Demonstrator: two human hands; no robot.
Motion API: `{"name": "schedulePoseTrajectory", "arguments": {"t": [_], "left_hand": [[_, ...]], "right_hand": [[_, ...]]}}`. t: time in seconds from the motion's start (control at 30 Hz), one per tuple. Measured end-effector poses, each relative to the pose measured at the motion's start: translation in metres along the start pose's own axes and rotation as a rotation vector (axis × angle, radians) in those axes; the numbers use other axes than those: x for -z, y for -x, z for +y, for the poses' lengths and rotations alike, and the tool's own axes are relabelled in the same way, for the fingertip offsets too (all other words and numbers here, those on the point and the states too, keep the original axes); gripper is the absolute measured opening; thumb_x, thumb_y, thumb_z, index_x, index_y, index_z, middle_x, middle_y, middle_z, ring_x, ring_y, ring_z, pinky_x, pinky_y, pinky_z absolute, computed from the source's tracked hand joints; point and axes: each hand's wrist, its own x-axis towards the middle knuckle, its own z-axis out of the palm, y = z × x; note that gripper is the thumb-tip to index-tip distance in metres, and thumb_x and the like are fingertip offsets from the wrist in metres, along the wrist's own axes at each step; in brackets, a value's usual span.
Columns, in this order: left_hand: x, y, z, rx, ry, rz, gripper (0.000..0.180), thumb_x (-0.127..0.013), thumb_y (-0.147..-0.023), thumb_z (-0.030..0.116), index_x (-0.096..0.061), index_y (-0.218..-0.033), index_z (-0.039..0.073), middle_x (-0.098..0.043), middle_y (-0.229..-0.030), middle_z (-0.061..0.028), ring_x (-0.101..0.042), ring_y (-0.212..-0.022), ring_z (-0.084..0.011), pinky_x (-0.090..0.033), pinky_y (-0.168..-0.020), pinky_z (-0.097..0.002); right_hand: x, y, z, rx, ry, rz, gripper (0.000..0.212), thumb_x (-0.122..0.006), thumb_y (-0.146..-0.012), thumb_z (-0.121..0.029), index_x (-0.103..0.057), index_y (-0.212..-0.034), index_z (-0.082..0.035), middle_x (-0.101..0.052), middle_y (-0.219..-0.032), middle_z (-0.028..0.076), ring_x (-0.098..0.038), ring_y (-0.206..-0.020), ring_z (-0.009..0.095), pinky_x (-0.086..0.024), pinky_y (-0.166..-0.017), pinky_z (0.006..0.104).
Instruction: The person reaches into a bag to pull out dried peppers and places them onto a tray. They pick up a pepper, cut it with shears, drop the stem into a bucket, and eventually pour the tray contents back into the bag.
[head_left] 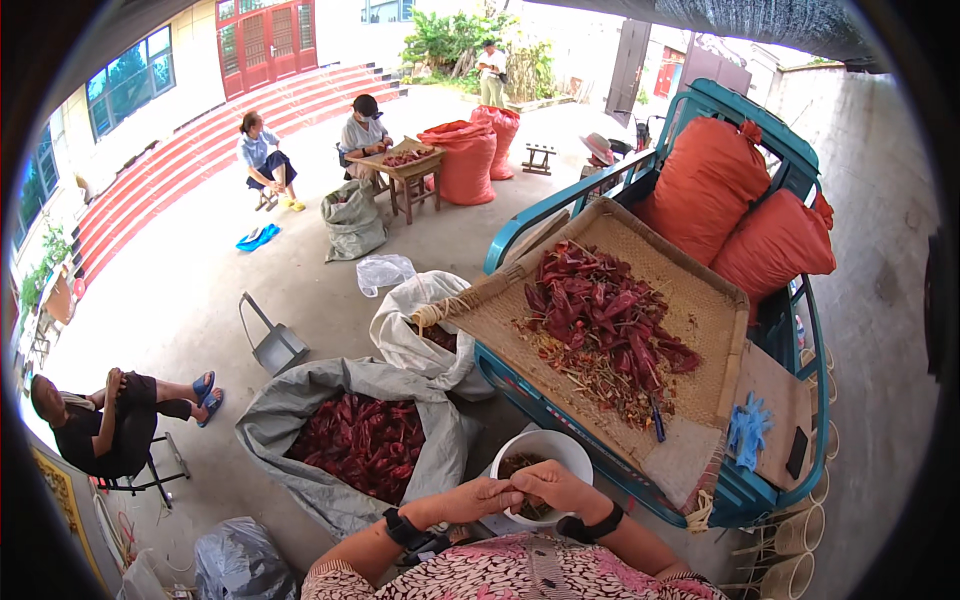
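The left hand (480, 499) and right hand (556, 487) are pinched nearly closed, fingertips together over one white bucket (574, 455); I can't tell what they hold. One woven tray (692, 440) has a heap of red peppers (608, 310) in its middle, with two big red sacks (705, 190) past its far edge.

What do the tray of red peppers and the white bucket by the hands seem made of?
Tray: matte woven bamboo or cane, judging by its tan, criss-cross texture. White bucket: probably plastic, with a smooth, even wall and rim, though enamelled metal is possible.
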Motion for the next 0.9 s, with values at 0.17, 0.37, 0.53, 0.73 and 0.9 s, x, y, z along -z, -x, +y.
{"name": "schedulePoseTrajectory", "arguments": {"t": [0.17,0.37,0.53,0.73,0.9], "left_hand": [[-0.004,0.0,0.014,-0.103,0.112,0.066,0.035,-0.043,-0.099,0.035,-0.059,-0.106,0.005,-0.056,-0.081,0.0021,-0.047,-0.073,-0.0083,-0.041,-0.067,-0.0241],[0.001,0.0,0.005,-0.065,0.334,-0.07,0.032,-0.045,-0.099,0.033,-0.062,-0.105,0.007,-0.048,-0.074,0.0068,-0.034,-0.06,-0.003,-0.03,-0.053,-0.02],[0.001,-0.001,0.007,-0.083,0.434,-0.039,0.031,-0.045,-0.099,0.032,-0.062,-0.099,0.005,-0.039,-0.068,0.0084,-0.028,-0.058,-0.003,-0.025,-0.051,-0.0196],[0.002,0.012,0.008,-0.107,0.328,-0.152,0.032,-0.043,-0.099,0.033,-0.061,-0.098,0.005,-0.041,-0.069,0.0084,-0.03,-0.058,-0.0028,-0.025,-0.052,-0.0197],[-0.002,0.036,-0.01,0.053,0.258,-0.016,0.03,-0.044,-0.099,0.029,-0.059,-0.096,0.003,-0.044,-0.07,0.0045,-0.039,-0.064,-0.0048,-0.034,-0.057,-0.0221]], "right_hand": [[-0.004,0.003,0.009,-0.09,-0.283,0.069,0.038,-0.045,-0.098,-0.034,-0.06,-0.079,-0.003,-0.046,-0.057,-0.003,-0.041,-0.051,0.007,-0.039,-0.054,0.0222],[-0.003,0.004,0.017,-0.077,-0.59,-0.011,0.039,-0.046,-0.097,-0.034,-0.053,-0.073,-0.005,-0.04,-0.053,-0.002,-0.04,-0.049,0.009,-0.042,-0.055,0.0251],[-0.007,0.001,0.011,-0.041,-0.759,0.033,0.04,-0.047,-0.096,-0.033,-0.046,-0.066,-0.008,-0.037,-0.052,-0.001,-0.037,-0.046,0.012,-0.039,-0.053,0.0301],[-0.021,0.012,0.011,-0.073,-0.845,-0.005,0.041,-0.046,-0.096,-0.033,-0.046,-0.064,-0.008,-0.037,-0.051,0.0,-0.039,-0.047,0.011,-0.04,-0.057,0.0315],[0.007,0.017,0.018,0.093,-0.919,0.217,0.041,-0.048,-0.096,-0.033,-0.044,-0.062,-0.01,-0.041,-0.051,-0.001,-0.043,-0.048,0.009,-0.043,-0.056,0.0292]]}}
